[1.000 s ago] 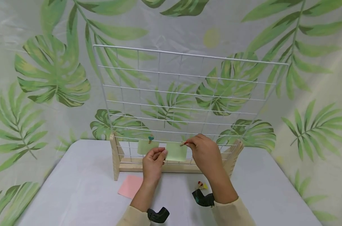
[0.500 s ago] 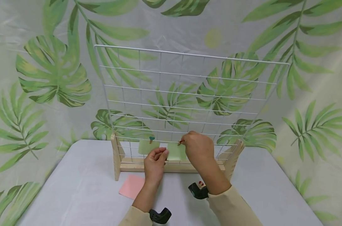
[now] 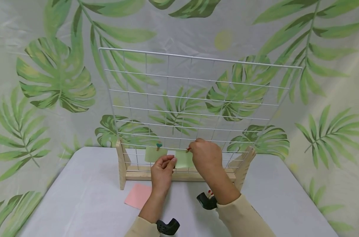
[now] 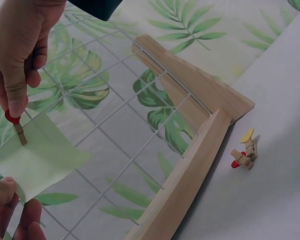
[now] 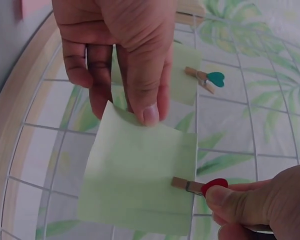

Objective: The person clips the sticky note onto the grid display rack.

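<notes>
My left hand (image 3: 161,172) pinches the left edge of a light green paper note (image 5: 135,175) between thumb and fingers. The right hand (image 3: 208,159) pinches a small wooden clothespin (image 4: 21,134) with a red heart by its heart end. In both wrist views the clothespin's wooden tip lies over the note's top edge, where the note meets a wire of the white grid rack (image 3: 179,96). Left of this note, a second green note (image 3: 150,155) hangs from the grid under a clothespin with a teal heart (image 5: 215,79).
Pink paper (image 3: 138,196) lies on the white table (image 3: 78,204) near my left forearm. Small clothespins (image 4: 245,152) with red and yellow ends lie on the table before the rack's wooden base (image 4: 190,180). A leaf-printed cloth (image 3: 58,75) hangs behind.
The right hand has moved left with the red-heart clothespin, from the note's upper right corner to about the middle of its top edge. My left hand has stayed almost in place.
</notes>
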### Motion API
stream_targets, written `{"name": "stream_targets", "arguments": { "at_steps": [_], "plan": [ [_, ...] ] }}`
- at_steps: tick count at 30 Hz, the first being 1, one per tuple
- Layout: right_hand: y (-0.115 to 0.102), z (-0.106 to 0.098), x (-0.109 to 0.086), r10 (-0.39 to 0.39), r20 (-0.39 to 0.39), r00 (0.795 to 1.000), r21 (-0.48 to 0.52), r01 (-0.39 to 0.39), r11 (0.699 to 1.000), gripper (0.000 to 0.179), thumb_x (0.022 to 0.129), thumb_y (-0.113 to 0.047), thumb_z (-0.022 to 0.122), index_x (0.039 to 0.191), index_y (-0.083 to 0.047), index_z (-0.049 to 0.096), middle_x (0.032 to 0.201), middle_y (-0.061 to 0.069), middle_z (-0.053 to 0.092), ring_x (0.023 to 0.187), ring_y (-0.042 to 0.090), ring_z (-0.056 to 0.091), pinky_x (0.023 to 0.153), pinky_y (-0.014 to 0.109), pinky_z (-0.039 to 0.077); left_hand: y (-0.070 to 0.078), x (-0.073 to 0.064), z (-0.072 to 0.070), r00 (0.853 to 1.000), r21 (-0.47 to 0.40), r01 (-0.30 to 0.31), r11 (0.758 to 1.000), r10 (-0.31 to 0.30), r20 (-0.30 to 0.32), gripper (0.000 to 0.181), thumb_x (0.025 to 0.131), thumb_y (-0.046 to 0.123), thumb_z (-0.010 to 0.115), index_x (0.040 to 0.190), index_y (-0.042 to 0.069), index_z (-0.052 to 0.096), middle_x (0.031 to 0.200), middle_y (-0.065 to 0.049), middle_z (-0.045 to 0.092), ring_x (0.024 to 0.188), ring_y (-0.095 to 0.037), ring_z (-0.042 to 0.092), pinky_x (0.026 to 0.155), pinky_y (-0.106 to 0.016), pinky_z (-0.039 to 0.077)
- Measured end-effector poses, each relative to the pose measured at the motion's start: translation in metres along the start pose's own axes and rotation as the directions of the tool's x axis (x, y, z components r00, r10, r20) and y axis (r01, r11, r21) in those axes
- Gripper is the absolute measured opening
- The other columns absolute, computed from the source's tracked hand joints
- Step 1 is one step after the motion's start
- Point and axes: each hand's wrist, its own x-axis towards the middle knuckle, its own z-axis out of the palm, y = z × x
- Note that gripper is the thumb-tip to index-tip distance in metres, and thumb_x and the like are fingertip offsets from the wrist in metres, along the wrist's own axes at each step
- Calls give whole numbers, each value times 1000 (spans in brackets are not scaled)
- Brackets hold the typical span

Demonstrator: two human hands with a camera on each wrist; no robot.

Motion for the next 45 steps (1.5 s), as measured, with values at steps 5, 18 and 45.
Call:
{"name": "stream_targets", "arguments": {
  "at_steps": [5,18,45],
  "plan": [
    [1,2,-3,9,-22,1000,40,-8,999,7,82,-25,83,89,-23,82,82,-2,74,64,23,70,50,37,54,2,-3,0,1000,12,-10,1000,10,0,18,91,11,77,105,-1,75,92,-13,77,72,-5,63,64,-18,51],
    [14,3,-21,78,9,997,179,-79,981,8,88,-22,80,94,-16,80,91,1,76,74,20,71,54,33,54,3,-5,-3,995,115,-96,989,100,-26,11,90,13,78,99,8,77,96,-10,76,81,-11,66,69,-18,52],
    [85,43,-96,246,632,735,341,-549,763,27,91,-15,75,115,-4,72,96,9,73,78,19,65,64,38,52,22,-8,-24,986,141,-163,976,166,-8,12,91,17,78,96,6,73,87,-9,70,81,-11,62,71,-21,50]
  ]
}}
